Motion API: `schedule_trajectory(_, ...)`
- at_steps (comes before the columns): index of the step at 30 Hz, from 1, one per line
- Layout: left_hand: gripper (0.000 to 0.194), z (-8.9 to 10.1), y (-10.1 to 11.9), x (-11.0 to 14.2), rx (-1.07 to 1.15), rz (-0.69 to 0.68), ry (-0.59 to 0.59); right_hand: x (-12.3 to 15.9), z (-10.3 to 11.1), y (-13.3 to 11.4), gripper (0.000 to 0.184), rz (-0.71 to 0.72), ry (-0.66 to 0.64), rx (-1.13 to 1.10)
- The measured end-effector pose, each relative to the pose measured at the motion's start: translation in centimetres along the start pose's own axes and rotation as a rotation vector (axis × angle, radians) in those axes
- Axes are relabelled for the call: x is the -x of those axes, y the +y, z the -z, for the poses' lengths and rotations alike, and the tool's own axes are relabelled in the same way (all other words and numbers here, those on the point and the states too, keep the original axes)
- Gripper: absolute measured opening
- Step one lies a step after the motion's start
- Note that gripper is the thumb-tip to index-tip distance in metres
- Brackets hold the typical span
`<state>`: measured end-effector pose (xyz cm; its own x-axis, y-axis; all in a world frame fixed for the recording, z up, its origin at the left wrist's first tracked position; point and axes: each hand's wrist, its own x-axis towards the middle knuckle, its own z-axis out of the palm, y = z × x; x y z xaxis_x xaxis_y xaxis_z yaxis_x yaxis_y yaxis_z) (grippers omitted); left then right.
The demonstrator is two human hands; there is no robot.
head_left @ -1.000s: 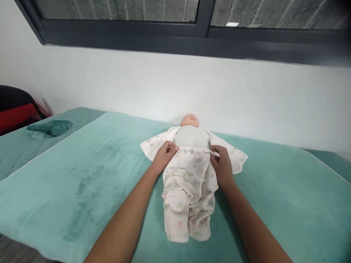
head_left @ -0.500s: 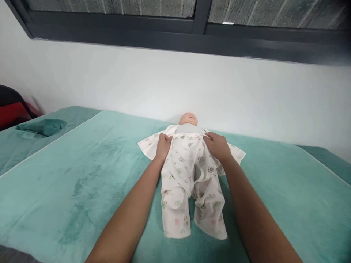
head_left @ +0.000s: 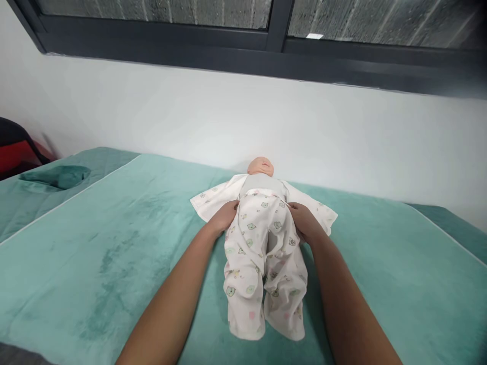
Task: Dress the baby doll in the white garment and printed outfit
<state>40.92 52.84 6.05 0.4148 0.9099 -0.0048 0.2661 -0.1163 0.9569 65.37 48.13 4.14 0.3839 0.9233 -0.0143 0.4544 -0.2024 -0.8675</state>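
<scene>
A baby doll lies on its back on the green bedcover, head toward the wall. It wears a white printed top with spread sleeves, its grey torso showing between the sides. White printed pants cover its legs and reach up to its belly. At the left side of the waist, my left hand is closed with its fingertips at the edge of the pants. On the opposite side, my right hand pinches the pants' waist edge. The doll's hands and feet are hidden in the cloth.
The green bedcover spreads to both sides, with a folded pocket-like bump at the far left. Behind it rises a white wall below a dark window frame. A red and black object stands at the left edge.
Both hands have moved down the sides of the pants, away from the top of the waistband. The waistband now lies flatter on the belly, and more grey torso shows.
</scene>
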Motion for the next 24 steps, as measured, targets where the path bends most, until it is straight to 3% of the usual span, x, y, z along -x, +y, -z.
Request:
schedule_trajectory(3, 0.023, -0.6, 0.4, 0.3, 0.259, 0.052, -0.081, 0.5, -0.1, 0.0, 0.028, -0.037, -0.193, -0.280)
schedule_trajectory(5, 0.027, -1.0, 0.4, 0.3, 0.410, 0.100, -0.054, 0.6, -0.2, 0.1, 0.028, -0.051, -0.271, -0.440)
schedule_trajectory(11, 0.030, -1.7, 0.1, 0.0, 0.553, 0.143, 0.075, 0.2, -0.5, 0.5, 0.033, 0.006, -0.281, -0.648)
schedule_trajectory(15, 0.025, -1.3, 0.2, 0.2, 0.529, 0.090, 0.082, 0.2, -0.8, 0.1, 0.042, 0.099, -0.287, -0.731)
schedule_trajectory(18, 0.017, -0.7, -0.1, 0.0, 0.427, -0.004, 0.104, 0.1, -1.0, 0.3, 0.042, 0.131, -0.290, -0.736)
schedule_trajectory(24, 0.021, -0.4, -1.4, -1.3, 0.164, -0.112, 0.365, -0.8, -0.2, 2.1, 0.034, 0.117, -0.166, -0.379)
